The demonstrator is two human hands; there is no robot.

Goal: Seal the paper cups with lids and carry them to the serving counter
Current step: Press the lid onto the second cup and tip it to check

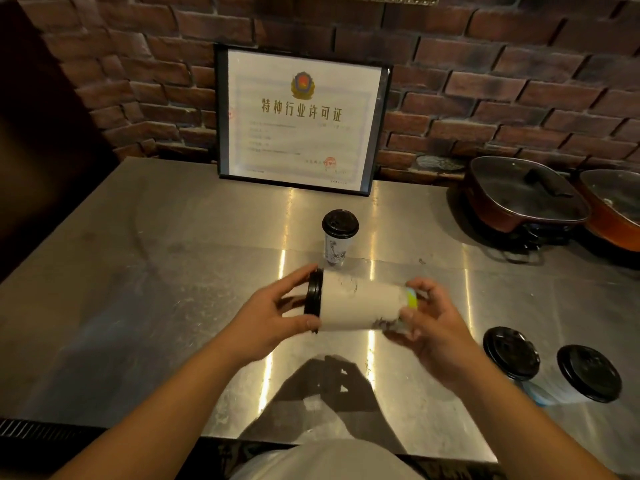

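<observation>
**Cup Held Sideways Over the Counter**

While both forearms are reaching forward from the near edge, the left hand (268, 315) is gripping the black lid (313, 301) with curled fingers, and the right hand (431, 329) is clasping the base of the white paper cup (360, 306). That cup is lying horizontal above the counter (138, 271) middle. Three lidded cups are standing: one (338, 239) behind it, two (512, 355) (585, 375) near the right edge.

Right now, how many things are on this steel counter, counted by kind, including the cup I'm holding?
White paper cups with black plastic lids: 4
Dark red lidded pans: 2
Black-framed certificate: 1
Total: 7
</observation>
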